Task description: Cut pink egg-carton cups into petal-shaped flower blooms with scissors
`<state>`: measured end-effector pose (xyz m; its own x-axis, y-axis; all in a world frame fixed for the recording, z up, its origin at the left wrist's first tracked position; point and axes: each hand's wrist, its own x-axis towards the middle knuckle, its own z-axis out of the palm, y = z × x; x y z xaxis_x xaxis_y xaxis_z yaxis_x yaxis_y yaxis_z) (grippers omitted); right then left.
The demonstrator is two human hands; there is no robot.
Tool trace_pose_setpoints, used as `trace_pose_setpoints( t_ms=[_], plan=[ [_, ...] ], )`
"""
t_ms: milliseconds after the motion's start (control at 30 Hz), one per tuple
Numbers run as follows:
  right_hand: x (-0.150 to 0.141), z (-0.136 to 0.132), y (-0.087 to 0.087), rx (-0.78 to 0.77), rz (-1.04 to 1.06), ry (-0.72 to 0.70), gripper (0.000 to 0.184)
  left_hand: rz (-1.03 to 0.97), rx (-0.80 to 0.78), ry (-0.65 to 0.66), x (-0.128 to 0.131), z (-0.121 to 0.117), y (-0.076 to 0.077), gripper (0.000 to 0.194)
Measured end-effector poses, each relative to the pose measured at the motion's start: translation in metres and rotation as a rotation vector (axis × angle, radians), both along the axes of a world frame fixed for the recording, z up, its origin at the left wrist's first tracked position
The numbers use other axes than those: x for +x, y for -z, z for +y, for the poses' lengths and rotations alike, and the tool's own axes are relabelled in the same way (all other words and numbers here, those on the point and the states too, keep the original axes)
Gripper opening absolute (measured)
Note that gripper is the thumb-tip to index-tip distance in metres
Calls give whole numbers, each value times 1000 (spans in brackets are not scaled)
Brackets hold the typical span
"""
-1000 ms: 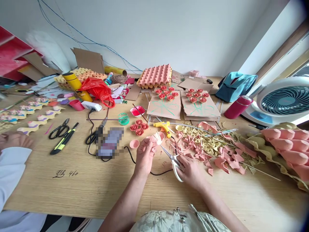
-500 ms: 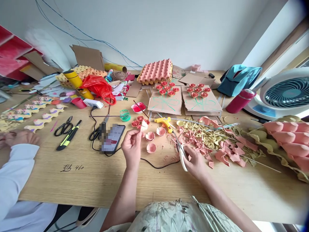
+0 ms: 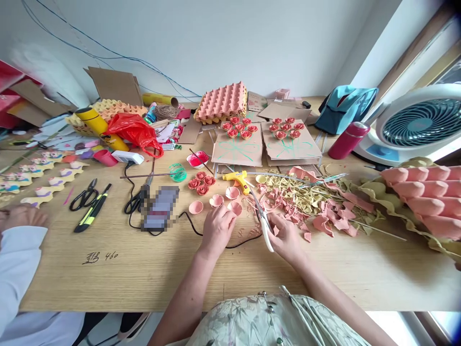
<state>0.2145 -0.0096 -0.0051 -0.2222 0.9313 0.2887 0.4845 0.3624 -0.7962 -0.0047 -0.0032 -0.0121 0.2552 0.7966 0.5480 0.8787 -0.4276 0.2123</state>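
Note:
My left hand (image 3: pixel 218 229) is closed, its fingertips pinched at the near rim of a small pink petal-edged cup (image 3: pixel 235 207). Close by on the table are more pink cups: one at the left (image 3: pixel 196 207), one scalloped (image 3: pixel 216 200) and one behind (image 3: pixel 232 192). In my right hand (image 3: pixel 284 235) are white-handled scissors (image 3: pixel 265 226), blades pointing away toward a yellow glue gun (image 3: pixel 239 179). Several finished red paper-pulp roses (image 3: pixel 202 181) sit beyond the cups.
Pink and yellow scraps (image 3: pixel 306 202) spread to the right, near stacked egg trays (image 3: pixel 425 197). Roses stand on two cardboard pieces (image 3: pixel 237 150). A phone (image 3: pixel 160 209), black scissors (image 3: pixel 84 196) and a utility knife (image 3: pixel 92 210) lie left. Another person's sleeve (image 3: pixel 21 259) rests at far left.
My left hand has lowered toward the table and gone from a pale piece held up to a pink cup. A pink cup now lies farther left. The scissors stay in my right hand.

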Motion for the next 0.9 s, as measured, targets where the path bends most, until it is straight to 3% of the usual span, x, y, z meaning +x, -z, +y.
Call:
trace_pose_setpoints(
  t_ms=[200, 367, 600, 733, 900],
  plan=[
    [-1, -2, -1, 38, -31, -17, 30, 28, -31, -83, 4, 5, 10, 20],
    [-1, -1, 3, 56, -26, -19, 28, -132, 2, -104, -9, 5, 4, 12],
    [-1, -1, 6, 26, 20, 0, 26, -288, 127, -506, -61, 9, -9, 19],
    [-1, -1, 9, 56, -2, 0, 24, -238, 45, -596, -73, 8, -7, 22],
    [1, 0, 10, 56, -17, -21, 22, -93, -158, -640, -69, 6, -7, 16]
  ],
)
